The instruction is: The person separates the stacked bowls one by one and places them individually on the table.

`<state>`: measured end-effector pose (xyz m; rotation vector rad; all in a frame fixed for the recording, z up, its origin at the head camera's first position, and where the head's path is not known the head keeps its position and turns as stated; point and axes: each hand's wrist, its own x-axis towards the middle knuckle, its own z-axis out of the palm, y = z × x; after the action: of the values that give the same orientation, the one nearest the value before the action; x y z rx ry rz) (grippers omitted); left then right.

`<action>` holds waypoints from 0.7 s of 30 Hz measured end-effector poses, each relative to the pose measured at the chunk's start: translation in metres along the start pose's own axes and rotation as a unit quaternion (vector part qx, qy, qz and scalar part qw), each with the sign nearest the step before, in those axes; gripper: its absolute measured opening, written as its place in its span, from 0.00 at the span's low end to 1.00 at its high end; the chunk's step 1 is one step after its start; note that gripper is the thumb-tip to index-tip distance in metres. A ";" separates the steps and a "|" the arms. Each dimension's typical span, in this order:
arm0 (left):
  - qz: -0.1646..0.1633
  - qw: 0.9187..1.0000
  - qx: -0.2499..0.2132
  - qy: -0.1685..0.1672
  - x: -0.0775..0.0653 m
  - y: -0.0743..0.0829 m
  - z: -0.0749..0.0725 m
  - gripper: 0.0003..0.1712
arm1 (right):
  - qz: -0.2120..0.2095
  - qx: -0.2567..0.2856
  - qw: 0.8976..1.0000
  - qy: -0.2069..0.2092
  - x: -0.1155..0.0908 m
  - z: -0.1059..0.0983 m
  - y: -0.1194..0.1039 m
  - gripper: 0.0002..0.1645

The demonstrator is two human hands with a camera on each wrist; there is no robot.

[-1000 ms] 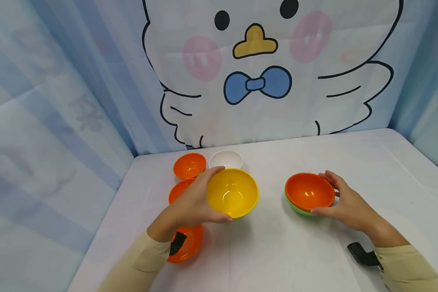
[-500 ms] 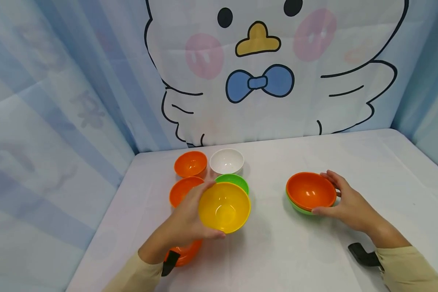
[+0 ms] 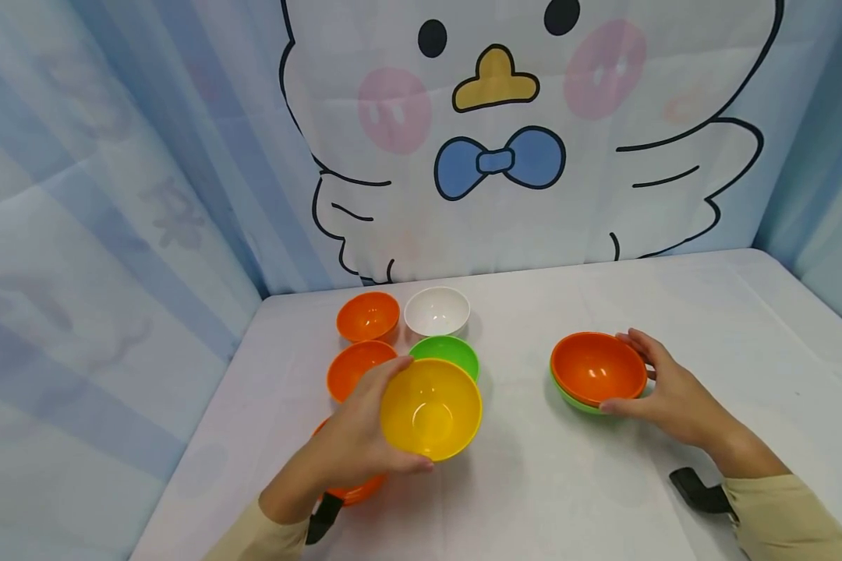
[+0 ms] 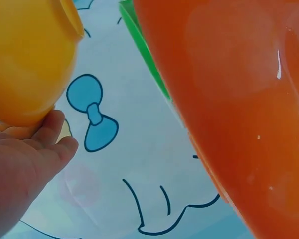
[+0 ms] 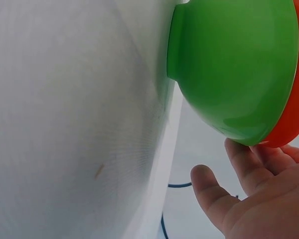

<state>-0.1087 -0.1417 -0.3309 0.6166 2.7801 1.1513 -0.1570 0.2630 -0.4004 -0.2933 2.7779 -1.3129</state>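
Observation:
My left hand [image 3: 354,448] grips a yellow bowl [image 3: 431,409] by its side, thumb at the near rim and fingers at the far rim. In the left wrist view the yellow bowl [image 4: 30,55] appears raised, fingertips against its outside. On the right, an orange bowl [image 3: 596,366] sits nested in a green bowl [image 3: 574,402]. My right hand [image 3: 681,409] holds this pair from its right side. The right wrist view shows the lower green bowl [image 5: 234,69] standing on the table, with fingertips touching near the rims.
Left of centre stand a far orange bowl [image 3: 367,315], a white bowl [image 3: 437,312], a middle orange bowl [image 3: 354,368] and another green bowl [image 3: 449,351]. A near orange bowl [image 3: 358,492] is partly hidden by my left arm. A printed curtain [image 3: 491,226] borders the white table [image 3: 533,499].
My left hand has brought the yellow bowl nearer to me and slightly left, uncovering the green bowl behind it. The right hand and its nested bowls have stayed in place.

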 end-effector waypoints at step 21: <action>-0.021 1.000 -0.012 -0.009 -0.014 -0.009 0.014 0.65 | -0.008 0.000 1.000 0.004 0.000 0.001 0.000 0.71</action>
<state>-0.0962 -0.1433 -0.3485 0.5607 2.7467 1.1625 -0.1568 0.2623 -0.4006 -0.3127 2.7877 -1.3215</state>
